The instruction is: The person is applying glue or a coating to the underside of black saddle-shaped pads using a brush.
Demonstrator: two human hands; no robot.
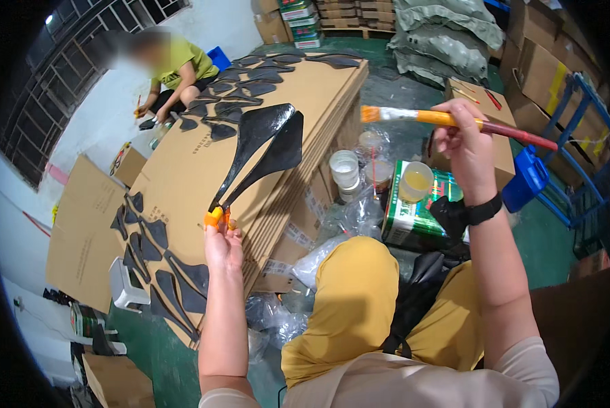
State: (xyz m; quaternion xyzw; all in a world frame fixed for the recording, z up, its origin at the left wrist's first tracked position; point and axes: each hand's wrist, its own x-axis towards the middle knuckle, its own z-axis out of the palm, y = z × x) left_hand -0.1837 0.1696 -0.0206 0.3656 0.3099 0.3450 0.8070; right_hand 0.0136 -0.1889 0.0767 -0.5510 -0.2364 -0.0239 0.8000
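1. Left hand point(223, 246): closed on an orange clip point(213, 217) gripping the narrow tip of a glossy black saddle-shaped shell point(264, 146), which rises up and to the right of it.
2. Right hand point(466, 146): closed around a paintbrush point(447, 120), bristles pointing left, toward the shell.
3. Cardboard surface point(182, 177): carries further black shells, left and far.
4. Cup of yellow liquid point(415, 181): beneath the brush.

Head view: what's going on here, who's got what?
The person sits with the left hand holding up a glossy black saddle-shaped shell by its narrow end, over a stack of cardboard sheets. The right hand holds a paintbrush raised, bristles off the shell. A cup of yellowish liquid stands on a green tin near the knee. More black shells lie spread on the cardboard. Another person sits at the far end.
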